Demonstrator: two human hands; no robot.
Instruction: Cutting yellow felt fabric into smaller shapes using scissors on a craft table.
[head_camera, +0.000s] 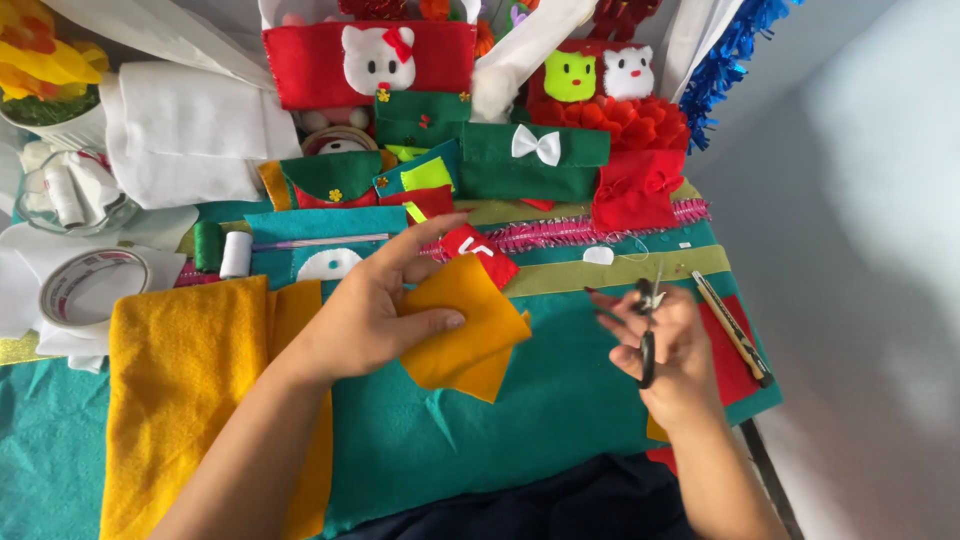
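Note:
My left hand (375, 305) pinches a small folded square of yellow-orange felt (468, 330) between thumb and fingers, held just above the teal felt sheet (540, 400). My right hand (672, 350) grips black-handled scissors (648, 325), blades pointing away from me, to the right of the yellow piece and apart from it. A red felt piece with white marks (478, 252) lies just beyond the yellow square.
A large yellow felt sheet (180, 380) lies at left. A tape roll (90, 285), thread spools (222, 250) and a craft knife (732, 330) sit around. Felt pouches and toys (470, 110) crowd the far side. The table edge drops off at right.

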